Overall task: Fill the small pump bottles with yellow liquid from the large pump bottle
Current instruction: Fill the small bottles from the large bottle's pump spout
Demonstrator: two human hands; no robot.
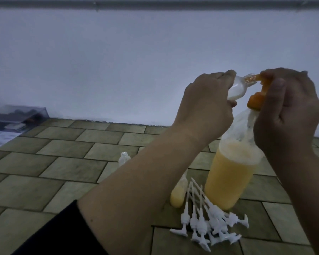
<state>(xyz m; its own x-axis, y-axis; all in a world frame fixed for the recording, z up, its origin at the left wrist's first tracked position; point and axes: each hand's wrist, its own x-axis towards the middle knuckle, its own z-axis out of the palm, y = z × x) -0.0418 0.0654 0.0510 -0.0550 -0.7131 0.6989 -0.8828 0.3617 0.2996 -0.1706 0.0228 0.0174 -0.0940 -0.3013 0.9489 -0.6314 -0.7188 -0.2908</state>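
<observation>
A large clear pump bottle [230, 173], partly full of yellow liquid, stands on the tiled floor. Its orange pump head [256, 101] is under my right hand [287, 115], whose fingers curl over the top. My left hand [206, 105] grips a small clear bottle [109, 89], tilted on its side with its neck against the orange spout. Yellow liquid shows in the small bottle's neck. A filled small bottle [178, 194] stands beside the large one. An empty small bottle [124, 158] stands farther back, partly hidden by my left forearm.
A heap of several white pump tops with dip tubes [210, 223] lies in front of the large bottle. A clear plastic box [17, 115] sits at the far left by the white wall. Tiled floor stretches to the left.
</observation>
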